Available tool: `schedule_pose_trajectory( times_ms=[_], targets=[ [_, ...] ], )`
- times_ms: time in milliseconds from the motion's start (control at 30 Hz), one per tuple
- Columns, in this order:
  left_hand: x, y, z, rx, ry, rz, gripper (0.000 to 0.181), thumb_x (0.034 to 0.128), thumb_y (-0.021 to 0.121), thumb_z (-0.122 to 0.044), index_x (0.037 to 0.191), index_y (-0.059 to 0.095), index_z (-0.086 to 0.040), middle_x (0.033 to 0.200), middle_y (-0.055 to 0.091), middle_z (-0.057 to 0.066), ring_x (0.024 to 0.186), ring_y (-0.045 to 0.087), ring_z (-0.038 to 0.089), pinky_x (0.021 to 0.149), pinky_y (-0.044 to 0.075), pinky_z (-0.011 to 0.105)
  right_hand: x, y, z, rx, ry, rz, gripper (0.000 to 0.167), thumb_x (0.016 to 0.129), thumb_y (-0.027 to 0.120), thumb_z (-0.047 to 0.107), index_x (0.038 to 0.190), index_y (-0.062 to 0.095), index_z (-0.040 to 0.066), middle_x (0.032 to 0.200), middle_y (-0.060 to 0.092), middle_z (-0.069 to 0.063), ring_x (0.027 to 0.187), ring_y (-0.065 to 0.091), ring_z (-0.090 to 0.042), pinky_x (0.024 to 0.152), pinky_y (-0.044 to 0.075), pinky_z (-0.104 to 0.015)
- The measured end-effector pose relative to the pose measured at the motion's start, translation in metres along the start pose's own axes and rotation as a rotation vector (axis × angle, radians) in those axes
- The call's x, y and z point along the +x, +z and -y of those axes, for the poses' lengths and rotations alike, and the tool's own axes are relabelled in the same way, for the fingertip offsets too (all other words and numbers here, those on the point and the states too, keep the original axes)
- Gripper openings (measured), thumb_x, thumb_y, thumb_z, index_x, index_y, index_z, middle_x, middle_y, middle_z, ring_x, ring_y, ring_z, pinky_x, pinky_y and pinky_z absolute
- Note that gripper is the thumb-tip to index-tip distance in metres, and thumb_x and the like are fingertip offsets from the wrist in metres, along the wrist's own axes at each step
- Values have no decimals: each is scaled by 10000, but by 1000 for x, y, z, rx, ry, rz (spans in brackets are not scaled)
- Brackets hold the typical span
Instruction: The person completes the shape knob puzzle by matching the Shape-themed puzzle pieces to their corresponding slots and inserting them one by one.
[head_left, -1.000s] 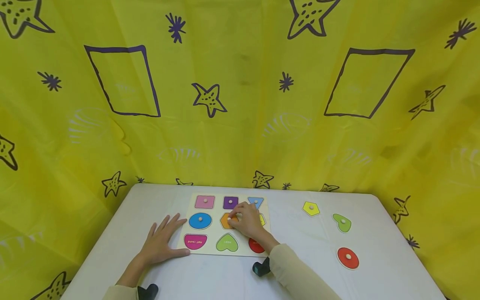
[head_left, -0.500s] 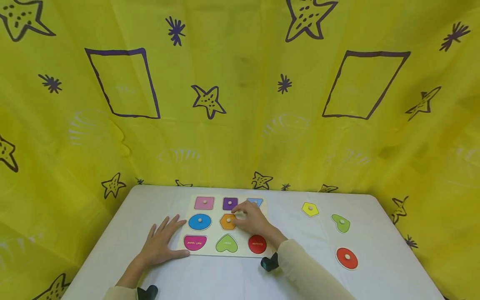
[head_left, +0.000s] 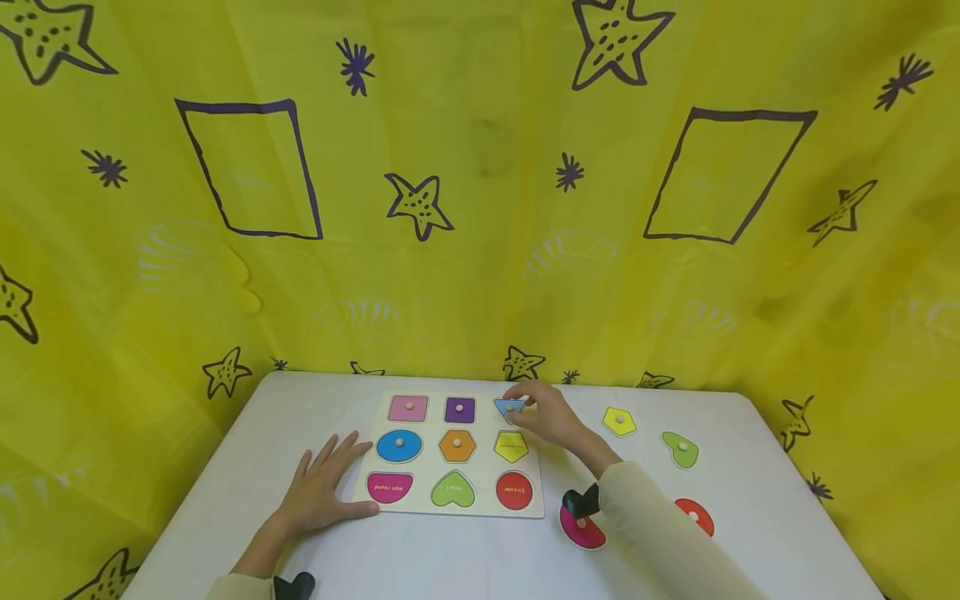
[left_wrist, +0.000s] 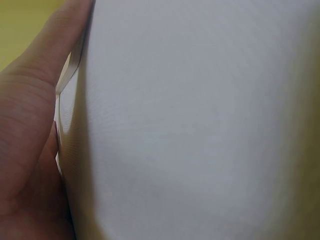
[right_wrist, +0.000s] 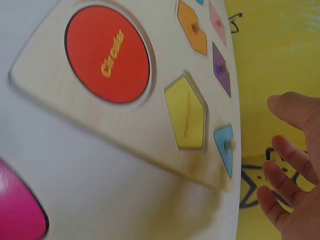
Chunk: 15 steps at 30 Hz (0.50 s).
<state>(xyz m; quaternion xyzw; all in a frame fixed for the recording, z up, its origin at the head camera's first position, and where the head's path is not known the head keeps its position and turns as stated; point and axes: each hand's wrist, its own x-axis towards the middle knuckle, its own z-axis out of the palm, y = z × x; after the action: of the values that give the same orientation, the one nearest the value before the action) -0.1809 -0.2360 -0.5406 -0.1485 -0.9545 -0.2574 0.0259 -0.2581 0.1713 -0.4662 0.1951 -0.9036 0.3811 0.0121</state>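
Note:
The puzzle board lies flat on the white table. Knobbed pieces on it are a pink rectangle, purple square, blue triangle, blue oval and orange hexagon. Bare recesses show as a yellow pentagon, magenta half round, green heart and red circle. My left hand touches the board's left edge, fingers spread. My right hand hovers by the triangle; in the right wrist view its fingers are relaxed and apart from the knob.
Right of the board lie a yellow pentagon piece, a green heart piece, a red circle piece partly behind my sleeve, and a magenta half-round piece beside my right wrist. A yellow patterned curtain hangs behind the table.
My right hand has left the orange hexagon and moved back and right to the blue triangle. The pentagon and circle recesses and the magenta piece are now uncovered. My left hand stays put.

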Motion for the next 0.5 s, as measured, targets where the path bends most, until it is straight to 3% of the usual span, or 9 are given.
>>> schedule_pose_trajectory(
  times_ms=[333, 500],
  targets=[
    [-1, -12, -13, 17, -43, 53, 1023, 686, 811, -700, 1513, 508, -181, 1623, 372, 180, 1507, 192, 501, 1155, 29, 766, -14, -29, -27, -92, 1, -53, 276, 909, 775, 102, 1172, 725, 38, 1177, 718, -107, 1059, 652, -338, 904, 559, -474],
    [0, -14, -14, 19, -53, 73, 1025, 696, 806, -698, 1527, 494, -186, 1639, 353, 161, 1521, 176, 481, 1165, 13, 753, -25, -44, -43, -101, 3, -82, 276, 910, 778, 100, 1163, 715, 11, 1178, 711, -141, 1064, 651, -379, 917, 554, -531]
  ],
)
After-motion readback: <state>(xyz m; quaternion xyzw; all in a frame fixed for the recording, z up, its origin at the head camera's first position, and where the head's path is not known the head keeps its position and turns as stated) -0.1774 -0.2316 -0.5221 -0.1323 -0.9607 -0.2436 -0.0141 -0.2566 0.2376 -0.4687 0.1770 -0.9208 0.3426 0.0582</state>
